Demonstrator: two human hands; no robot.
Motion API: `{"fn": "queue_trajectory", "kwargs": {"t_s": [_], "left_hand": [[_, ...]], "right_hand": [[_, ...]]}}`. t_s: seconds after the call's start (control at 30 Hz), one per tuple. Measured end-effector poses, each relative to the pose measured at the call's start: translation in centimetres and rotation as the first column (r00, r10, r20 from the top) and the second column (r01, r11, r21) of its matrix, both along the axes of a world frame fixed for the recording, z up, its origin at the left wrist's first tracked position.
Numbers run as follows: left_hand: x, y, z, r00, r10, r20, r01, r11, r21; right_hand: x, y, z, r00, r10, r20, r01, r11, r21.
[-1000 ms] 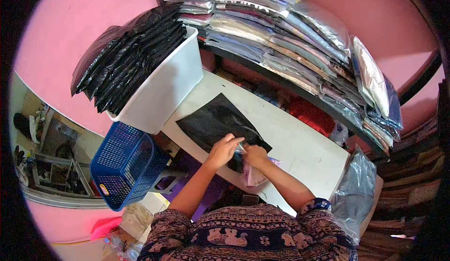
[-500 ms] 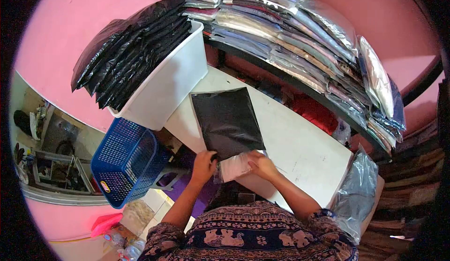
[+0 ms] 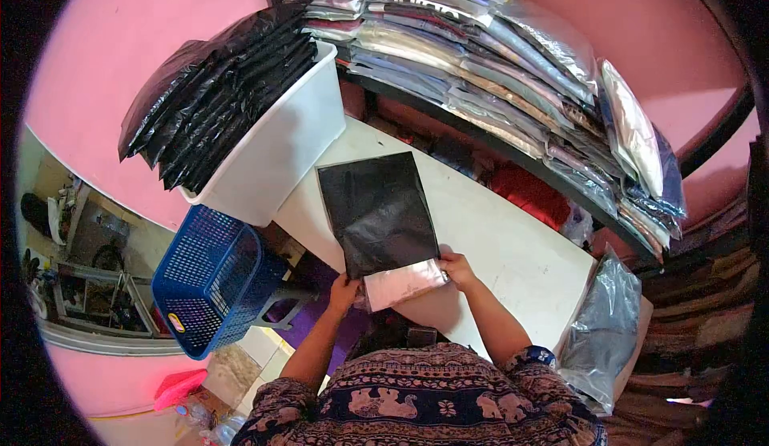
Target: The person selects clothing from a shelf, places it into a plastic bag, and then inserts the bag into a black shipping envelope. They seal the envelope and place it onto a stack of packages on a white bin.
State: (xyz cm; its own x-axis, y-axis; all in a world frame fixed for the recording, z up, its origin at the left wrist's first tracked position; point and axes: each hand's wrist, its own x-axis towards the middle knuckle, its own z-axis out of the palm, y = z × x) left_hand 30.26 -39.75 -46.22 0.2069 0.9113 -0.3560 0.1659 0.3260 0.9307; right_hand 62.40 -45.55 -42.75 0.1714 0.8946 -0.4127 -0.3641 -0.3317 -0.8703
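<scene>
A flat black plastic packet [image 3: 380,210] lies on the near part of the white table. Its near end shows a pale, shiny plastic strip [image 3: 407,283], which overhangs the table's front edge. My left hand [image 3: 344,292] is closed on the left corner of this near end, fingers partly hidden. At the opposite corner, my right hand [image 3: 460,271] pinches the edge between thumb and fingers. The strip is stretched fairly flat between both hands.
A white bin [image 3: 276,146] packed with black plastic packets [image 3: 228,86] stands at the table's [image 3: 513,254] far left. Below it sits a blue basket [image 3: 212,278]. Stacked clear-bagged garments [image 3: 481,70] fill a shelf behind. Another bagged item [image 3: 605,330] lies at right.
My right hand has moved outward to the right corner of the pale strip, uncovering more of it. My left hand has shifted slightly down. The view has moved a little.
</scene>
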Motion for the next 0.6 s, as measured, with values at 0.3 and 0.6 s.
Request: {"fn": "queue_trajectory", "kwargs": {"t_s": [0.3, 0.6], "left_hand": [[1.0, 0.3, 9.6, 0.993, -0.051, 0.104, 0.071, 0.977, -0.203], [1.9, 0.7, 18.1, 0.989, 0.068, 0.135, -0.009, 0.918, -0.397]], "right_hand": [[0.8, 0.8, 4.4, 0.992, 0.117, -0.048, -0.124, 0.977, -0.172], [2.4, -0.9, 13.5, 0.91, 0.103, -0.401, -0.139, 0.988, -0.062]]}}
